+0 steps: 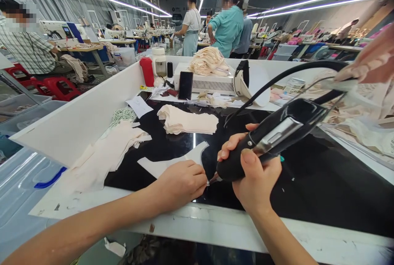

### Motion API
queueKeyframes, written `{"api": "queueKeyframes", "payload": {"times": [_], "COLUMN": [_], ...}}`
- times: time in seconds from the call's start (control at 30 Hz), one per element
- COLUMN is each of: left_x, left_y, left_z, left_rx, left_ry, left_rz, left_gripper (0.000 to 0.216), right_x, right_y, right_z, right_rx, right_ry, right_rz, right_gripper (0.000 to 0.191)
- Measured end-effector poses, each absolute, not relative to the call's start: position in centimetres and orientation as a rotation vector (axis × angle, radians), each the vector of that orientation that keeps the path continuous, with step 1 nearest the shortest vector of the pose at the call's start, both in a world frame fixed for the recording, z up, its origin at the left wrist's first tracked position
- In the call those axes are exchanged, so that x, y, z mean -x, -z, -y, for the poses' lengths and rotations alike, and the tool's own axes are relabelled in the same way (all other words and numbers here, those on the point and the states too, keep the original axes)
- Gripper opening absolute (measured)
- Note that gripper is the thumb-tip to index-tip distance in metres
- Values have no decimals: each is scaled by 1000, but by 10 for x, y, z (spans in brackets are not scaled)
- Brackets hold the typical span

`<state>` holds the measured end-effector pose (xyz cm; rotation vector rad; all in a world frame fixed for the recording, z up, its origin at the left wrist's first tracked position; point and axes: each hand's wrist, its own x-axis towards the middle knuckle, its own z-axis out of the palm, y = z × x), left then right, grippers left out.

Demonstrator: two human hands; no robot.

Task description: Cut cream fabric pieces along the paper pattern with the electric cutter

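My right hand [258, 174] is wrapped around a black corded hand-held power tool [277, 133] with a silver lever on its side. The tool tilts down to the left, and its narrow metal tip [214, 178] comes close to my left fingers. With fingers pinched together, my left hand [181, 185] holds the lower right end of a curved white cut piece [172, 162], which lies on the black tabletop [323, 178]. Whether the tip touches the piece is hard to see. Behind it lies a stack of cream fabric pieces [187, 120].
More cream pieces [104, 154] are heaped at the left. A white ventilated box [203, 80] bears a fabric pile [209, 61]; a phone [186, 85] and red bottle [147, 71] stand nearby. The tool's black cable [286, 70] arches rightward. Other people are farther back.
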<state>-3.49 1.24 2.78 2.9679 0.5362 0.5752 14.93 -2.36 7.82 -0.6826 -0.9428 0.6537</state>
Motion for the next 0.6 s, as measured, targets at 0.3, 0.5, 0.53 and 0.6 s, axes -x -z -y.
{"api": "queueKeyframes", "payload": {"times": [0.3,0.5,0.53,0.6], "left_x": [32,29,29,31], "left_y": [-11,-6,-8,-10], "left_z": [-15,-20,-20,-20], "left_rx": [-3015,-3185,-3208,-3238], "left_ry": [-746,-722,-704,-673], "left_rz": [-490,-433,-425,-411], "left_gripper": [21,21,21,19], "right_x": [-154,-162,-164,-168], "right_y": [-71,-65,-64,-62], "right_z": [27,23,23,23], "right_rx": [735,737,735,729], "right_ry": [-659,-656,-664,-681], "right_rz": [942,967,979,993], "right_gripper": [49,46,45,45]}}
